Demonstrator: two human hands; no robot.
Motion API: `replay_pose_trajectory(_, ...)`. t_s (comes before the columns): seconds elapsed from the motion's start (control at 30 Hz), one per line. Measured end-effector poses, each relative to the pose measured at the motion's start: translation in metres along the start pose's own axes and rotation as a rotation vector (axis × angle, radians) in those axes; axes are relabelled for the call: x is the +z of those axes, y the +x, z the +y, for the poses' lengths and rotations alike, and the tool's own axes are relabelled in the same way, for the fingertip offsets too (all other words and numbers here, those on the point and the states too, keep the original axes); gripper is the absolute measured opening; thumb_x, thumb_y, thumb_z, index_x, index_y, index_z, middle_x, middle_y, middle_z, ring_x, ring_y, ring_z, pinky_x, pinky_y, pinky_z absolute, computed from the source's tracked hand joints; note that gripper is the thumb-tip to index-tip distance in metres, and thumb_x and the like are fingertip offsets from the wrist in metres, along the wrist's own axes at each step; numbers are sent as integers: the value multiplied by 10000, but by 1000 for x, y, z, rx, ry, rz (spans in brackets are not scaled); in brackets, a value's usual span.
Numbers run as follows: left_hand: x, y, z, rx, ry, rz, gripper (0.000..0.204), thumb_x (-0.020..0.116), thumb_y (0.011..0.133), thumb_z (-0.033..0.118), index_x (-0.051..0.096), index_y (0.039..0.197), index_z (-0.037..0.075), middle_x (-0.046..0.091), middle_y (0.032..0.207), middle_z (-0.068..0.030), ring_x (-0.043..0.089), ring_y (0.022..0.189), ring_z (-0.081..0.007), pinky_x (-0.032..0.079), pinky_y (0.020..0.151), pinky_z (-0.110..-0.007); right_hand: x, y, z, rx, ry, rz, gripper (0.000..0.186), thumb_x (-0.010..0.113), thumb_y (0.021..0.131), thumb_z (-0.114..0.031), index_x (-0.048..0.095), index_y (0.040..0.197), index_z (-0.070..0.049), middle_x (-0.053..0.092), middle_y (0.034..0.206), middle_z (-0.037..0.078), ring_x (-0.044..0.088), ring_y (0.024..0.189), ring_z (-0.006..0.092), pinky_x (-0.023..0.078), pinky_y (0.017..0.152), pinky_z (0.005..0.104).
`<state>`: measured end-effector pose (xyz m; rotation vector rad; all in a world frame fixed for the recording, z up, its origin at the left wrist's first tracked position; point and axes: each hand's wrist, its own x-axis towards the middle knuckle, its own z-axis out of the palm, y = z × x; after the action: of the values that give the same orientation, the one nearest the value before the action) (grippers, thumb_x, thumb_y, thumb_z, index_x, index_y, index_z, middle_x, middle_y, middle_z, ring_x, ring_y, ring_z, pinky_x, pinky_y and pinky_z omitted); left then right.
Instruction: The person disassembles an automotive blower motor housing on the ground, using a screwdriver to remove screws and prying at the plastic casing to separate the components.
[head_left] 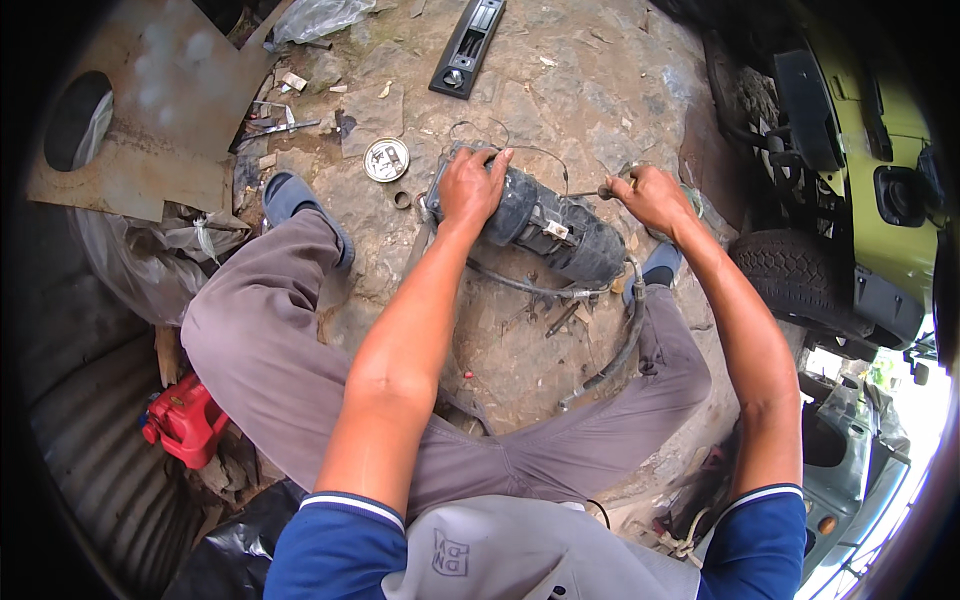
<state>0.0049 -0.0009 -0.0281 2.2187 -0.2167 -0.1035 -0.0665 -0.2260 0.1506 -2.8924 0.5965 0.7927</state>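
Note:
My left hand (pixel 472 185) grips the top left end of a black cylindrical motor-like unit (pixel 570 250), which lies on the stone ground with hoses (pixel 525 284) attached and a pale fitting on its side. My right hand (pixel 648 200) is closed around a thin dark tool (pixel 598 193) just beyond the unit, its shaft pointing left; its tip is hard to make out. A thin wire loops above the unit. Left of it sit a round tin of small parts (pixel 386 160) and a small metal ring (pixel 402 199).
Behind lies a long black panel (pixel 466 48). At left are loose hand tools (pixel 287 127), a rusty holed sheet (pixel 150 140) and a red plastic can (pixel 192 420). A yellow-green vehicle with a tyre (pixel 790 275) stands at right. My legs frame the unit.

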Motion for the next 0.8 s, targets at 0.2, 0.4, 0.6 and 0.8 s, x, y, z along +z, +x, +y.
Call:
replay_pose_trajectory(0.2, -4, 0, 1, 3, -3, 5, 499, 622, 947, 540, 770, 1064, 78, 683, 1004, -173, 668, 944, -387, 527, 829, -477, 5, 1, 30, -411, 24, 95, 598, 634, 919, -505, 596, 1197, 22, 693, 1026, 303, 656, 999, 479, 504, 870, 515)
replay_pose_trajectory(0.4, -3, 2, 1, -27, 18, -19, 537, 605, 947, 577, 770, 1077, 83, 678, 1028, -157, 660, 981, -380, 515, 865, -457, 3, 0, 6, 106, 17, 19, 571, 596, 961, -493, 586, 1192, 29, 691, 988, 306, 650, 986, 487, 499, 866, 523)
replay_pose_trajectory(0.6, -3, 1, 3, -21, 5, -18, 534, 606, 948, 569, 769, 1074, 76, 680, 1022, -164, 661, 975, -381, 517, 859, -462, 9, -2, 24, -497, -123, 187, 516, 573, 981, -468, 566, 1138, 23, 690, 904, 304, 666, 939, 481, 511, 819, 541)
replay_pose_trajectory(0.8, -3, 1, -2, -2, 4, 1, 530, 602, 955, 551, 763, 1089, 64, 680, 1016, -176, 662, 968, -384, 521, 855, -472, 6, -11, -4, -23, -18, 96, 360, 630, 958, -342, 556, 1143, -41, 636, 1039, 281, 636, 979, 478, 500, 828, 536)
